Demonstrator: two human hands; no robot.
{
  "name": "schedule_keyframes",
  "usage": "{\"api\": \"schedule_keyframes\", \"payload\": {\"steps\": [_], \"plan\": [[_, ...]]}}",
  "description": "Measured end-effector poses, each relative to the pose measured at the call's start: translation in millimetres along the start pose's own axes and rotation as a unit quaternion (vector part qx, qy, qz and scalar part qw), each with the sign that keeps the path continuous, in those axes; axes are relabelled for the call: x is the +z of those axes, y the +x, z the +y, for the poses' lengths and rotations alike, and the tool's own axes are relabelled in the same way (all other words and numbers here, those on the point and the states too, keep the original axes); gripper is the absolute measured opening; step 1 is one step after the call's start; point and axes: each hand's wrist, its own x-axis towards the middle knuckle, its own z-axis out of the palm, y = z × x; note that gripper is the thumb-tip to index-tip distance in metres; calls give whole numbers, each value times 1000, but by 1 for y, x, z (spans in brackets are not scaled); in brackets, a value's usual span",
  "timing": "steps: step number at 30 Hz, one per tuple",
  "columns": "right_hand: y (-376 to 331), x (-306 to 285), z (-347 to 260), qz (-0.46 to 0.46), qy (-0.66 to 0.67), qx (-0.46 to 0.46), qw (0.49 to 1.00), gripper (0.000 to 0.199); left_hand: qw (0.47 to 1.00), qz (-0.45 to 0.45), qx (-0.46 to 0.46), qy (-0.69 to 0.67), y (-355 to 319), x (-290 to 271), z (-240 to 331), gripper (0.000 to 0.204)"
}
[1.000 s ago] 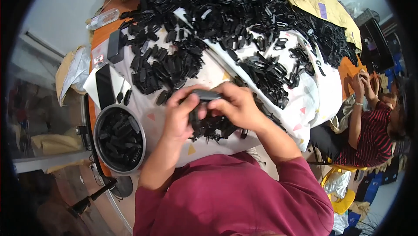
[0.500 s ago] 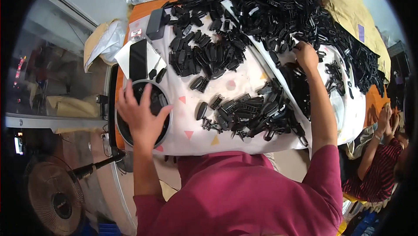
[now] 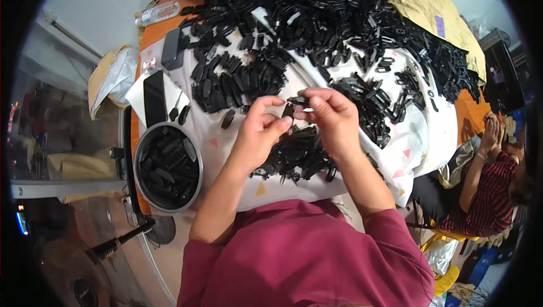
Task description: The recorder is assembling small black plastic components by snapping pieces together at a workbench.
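Black plastic piece is what we're working on, and it's sitting up off the table between our two hands, just above the loose heap of black parts nearest us. Our left hand is pinching it with thumb and forefinger, while our right hand is gripping the upper end with thumb and fingertips, so neither one is hanging free. We're guessing this is the close fingertip handling step, maybe adjusting or fitting, though whether we're holding one piece or two pressed together, we honestly can't tell. From here the move is probably calling for a steady left pinch and small, careful nudges from the right, nothing forceful. Looks-wise, it's coming across as small, dark and narrow, a lot like the stuff lying in the heap, but our fingers are hiding most of its outline, so we're not making out any finer shape. Off to our left, a round metal bowl is holding more long black parts, and a white cloth is lying under the heap.
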Motion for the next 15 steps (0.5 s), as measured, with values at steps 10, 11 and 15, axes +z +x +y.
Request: {"api": "schedule_keyframes", "payload": {"steps": [10,11,15], "plan": [[-16,-9,-15,-67,-331,-220,915,21,989,-105,1,-104,-1,0,20,39],[-17,-6,-23,-77,-389,-303,867,25,997,-67,-19,-41,-2,1,20,36],[-17,-5,-33,-99,-473,-341,806,34,949,5,243,200,-1,4,17,26]]}}
